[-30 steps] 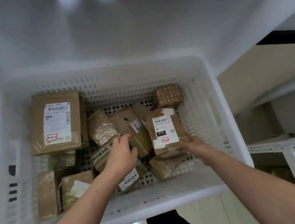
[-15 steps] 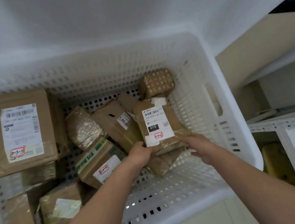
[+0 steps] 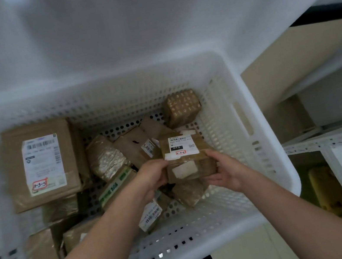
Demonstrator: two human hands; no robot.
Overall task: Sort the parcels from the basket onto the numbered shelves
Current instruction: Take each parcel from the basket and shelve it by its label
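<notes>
I see my left hand [image 3: 153, 176] and right hand [image 3: 223, 172] gripping a small brown cardboard parcel [image 3: 188, 162] by its two ends, fingers curled round it. It sits just above the other parcels [image 3: 41, 163] in the white perforated basket [image 3: 206, 232]. Its top carries a white barcode label, a black block reading 010, and a red-outlined handwritten tag.

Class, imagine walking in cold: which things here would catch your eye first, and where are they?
The left hand and right hand grip a small brown parcel at the centre of the white basket. At the basket's left lies a large flat parcel tagged 3-3-5.
</notes>
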